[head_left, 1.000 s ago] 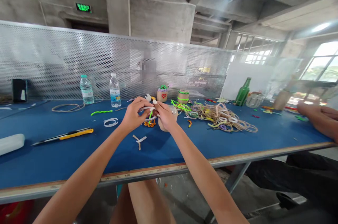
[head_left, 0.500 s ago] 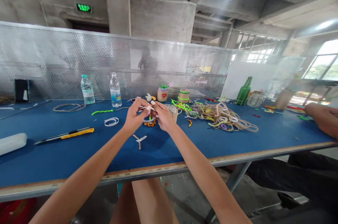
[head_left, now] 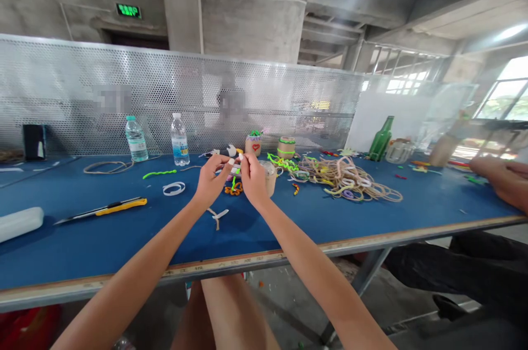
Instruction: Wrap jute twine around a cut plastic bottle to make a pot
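My left hand [head_left: 210, 180] and my right hand [head_left: 252, 179] meet above the blue table [head_left: 124, 229], fingertips pinched together on a small white pipe cleaner [head_left: 233, 163]. A green pipe cleaner [head_left: 233, 180] hangs down between the hands. Under them lie an orange twisted pipe cleaner [head_left: 231, 190] and a small twine-wrapped jar [head_left: 269, 176], just right of my right hand.
A yellow utility knife [head_left: 111, 209] lies left. Two water bottles [head_left: 179, 140] stand at the back by the perforated screen. A pile of twine and pipe cleaners [head_left: 350, 180], decorated jars [head_left: 286, 148] and a green glass bottle [head_left: 381, 140] sit right. Another person's hands [head_left: 501, 179] rest at far right.
My hands have lifted slightly and their fingertips have come closer together on the white piece. The other person's hands shifted a little at far right.
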Demonstrator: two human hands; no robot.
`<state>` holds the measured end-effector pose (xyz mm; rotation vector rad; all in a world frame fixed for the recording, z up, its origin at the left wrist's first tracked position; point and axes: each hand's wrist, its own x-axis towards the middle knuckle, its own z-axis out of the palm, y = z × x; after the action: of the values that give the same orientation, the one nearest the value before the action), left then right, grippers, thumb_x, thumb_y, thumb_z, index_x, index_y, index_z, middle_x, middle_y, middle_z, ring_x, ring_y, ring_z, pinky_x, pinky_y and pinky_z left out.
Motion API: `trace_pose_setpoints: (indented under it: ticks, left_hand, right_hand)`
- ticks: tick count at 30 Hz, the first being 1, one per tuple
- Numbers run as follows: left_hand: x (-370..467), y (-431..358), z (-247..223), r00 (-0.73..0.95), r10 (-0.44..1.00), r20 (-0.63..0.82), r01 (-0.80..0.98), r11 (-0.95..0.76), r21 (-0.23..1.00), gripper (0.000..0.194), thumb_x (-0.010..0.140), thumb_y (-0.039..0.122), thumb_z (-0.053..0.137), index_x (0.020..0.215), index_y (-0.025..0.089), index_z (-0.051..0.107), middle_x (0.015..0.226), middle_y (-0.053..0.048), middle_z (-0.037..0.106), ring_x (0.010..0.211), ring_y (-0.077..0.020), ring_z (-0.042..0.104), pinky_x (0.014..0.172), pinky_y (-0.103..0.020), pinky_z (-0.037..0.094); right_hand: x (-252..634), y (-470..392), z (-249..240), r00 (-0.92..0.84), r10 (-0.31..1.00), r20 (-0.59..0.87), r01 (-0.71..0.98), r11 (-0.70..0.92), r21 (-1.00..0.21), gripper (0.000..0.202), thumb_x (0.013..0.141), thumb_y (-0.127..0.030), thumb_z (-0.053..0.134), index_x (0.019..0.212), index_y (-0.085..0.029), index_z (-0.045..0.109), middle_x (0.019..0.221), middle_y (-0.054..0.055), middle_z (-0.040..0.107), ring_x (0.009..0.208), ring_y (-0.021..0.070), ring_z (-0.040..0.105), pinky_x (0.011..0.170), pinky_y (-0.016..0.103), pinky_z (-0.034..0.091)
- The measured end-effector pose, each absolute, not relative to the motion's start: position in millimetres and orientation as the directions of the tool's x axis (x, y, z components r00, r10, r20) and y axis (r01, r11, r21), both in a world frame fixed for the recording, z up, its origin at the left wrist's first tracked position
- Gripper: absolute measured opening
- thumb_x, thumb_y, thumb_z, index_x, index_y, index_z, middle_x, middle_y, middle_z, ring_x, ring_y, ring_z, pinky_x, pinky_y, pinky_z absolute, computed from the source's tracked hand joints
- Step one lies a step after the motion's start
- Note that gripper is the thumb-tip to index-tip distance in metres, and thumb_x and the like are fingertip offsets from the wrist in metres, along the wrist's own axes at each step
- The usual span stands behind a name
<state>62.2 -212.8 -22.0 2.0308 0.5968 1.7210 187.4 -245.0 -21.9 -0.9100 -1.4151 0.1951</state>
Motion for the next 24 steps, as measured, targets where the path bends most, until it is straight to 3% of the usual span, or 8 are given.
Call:
trace_pose_setpoints:
  ticks: [4, 8, 11, 17, 21, 24]
  left_hand:
    - [62, -215, -20, 0.092, 0.573, 0.814, 0.106, -0.819, 0.564, 0.026, 0.090, 0.037, 0.048, 0.100, 0.018, 0.063, 0.089, -0.005, 0.070, 0.084, -0.0170, 0.065, 0.075, -0.028, 0.052]
    - [56, -208, -18, -0.006, 0.595, 0.804, 0.235, -0.781, 0.579, 0.036, 0.095, 0.032, 0.035, 0.083, 0.016, 0.065, 0.067, -0.004, 0.066, 0.055, -0.0135, 0.059, 0.052, -0.024, 0.045]
    - [46, -204, -13, -0.068, 0.561, 0.825, 0.377, -0.751, 0.542, 0.040, 0.096, 0.030, 0.032, 0.078, 0.016, 0.063, 0.061, -0.004, 0.063, 0.050, -0.0132, 0.054, 0.049, -0.024, 0.039]
    - [29, -204, -7, 0.001, 0.378, 0.926, 0.657, -0.698, 0.285, 0.029, 0.092, 0.031, 0.041, 0.081, 0.016, 0.062, 0.065, -0.007, 0.062, 0.058, -0.0184, 0.053, 0.055, -0.028, 0.029]
    - [27, -199, -9, 0.181, 0.284, 0.942, 0.686, -0.722, 0.085, 0.024, 0.085, 0.036, 0.050, 0.078, 0.018, 0.063, 0.070, -0.008, 0.064, 0.067, -0.0220, 0.058, 0.061, -0.031, 0.032]
    - [29, -194, -12, 0.273, 0.248, 0.930, 0.656, -0.755, 0.008, 0.028, 0.082, 0.045, 0.055, 0.074, 0.019, 0.062, 0.065, -0.007, 0.062, 0.068, -0.0235, 0.057, 0.062, -0.033, 0.034]
  right_hand:
    - [186, -241, -23, 0.174, 0.668, 0.723, 0.322, 0.655, -0.683, 0.019, 0.094, -0.035, 0.036, 0.092, -0.022, 0.050, 0.060, -0.004, 0.046, 0.055, 0.0133, 0.048, 0.055, 0.025, 0.037]
    - [177, -233, -30, 0.039, 0.771, 0.636, 0.244, 0.609, -0.754, 0.022, 0.094, -0.034, 0.035, 0.087, -0.021, 0.050, 0.057, -0.005, 0.046, 0.051, 0.0117, 0.047, 0.050, 0.023, 0.037]
    - [170, -231, -37, -0.071, 0.805, 0.589, 0.226, 0.588, -0.777, 0.019, 0.092, -0.034, 0.042, 0.083, -0.021, 0.052, 0.060, -0.005, 0.049, 0.052, 0.0102, 0.047, 0.050, 0.022, 0.037]
    - [172, -231, -39, -0.040, 0.792, 0.609, 0.179, 0.606, -0.775, 0.027, 0.093, -0.042, 0.039, 0.088, -0.022, 0.056, 0.073, 0.000, 0.055, 0.061, 0.0114, 0.050, 0.056, 0.024, 0.040]
    - [177, -228, -35, -0.015, 0.777, 0.630, 0.106, 0.628, -0.771, 0.038, 0.090, -0.052, 0.039, 0.078, -0.021, 0.056, 0.072, 0.001, 0.055, 0.067, 0.0136, 0.052, 0.064, 0.027, 0.042]
    - [178, -229, -32, -0.025, 0.770, 0.637, 0.086, 0.637, -0.766, 0.035, 0.083, -0.052, 0.050, 0.070, -0.020, 0.055, 0.068, 0.000, 0.051, 0.064, 0.0131, 0.049, 0.062, 0.027, 0.041]
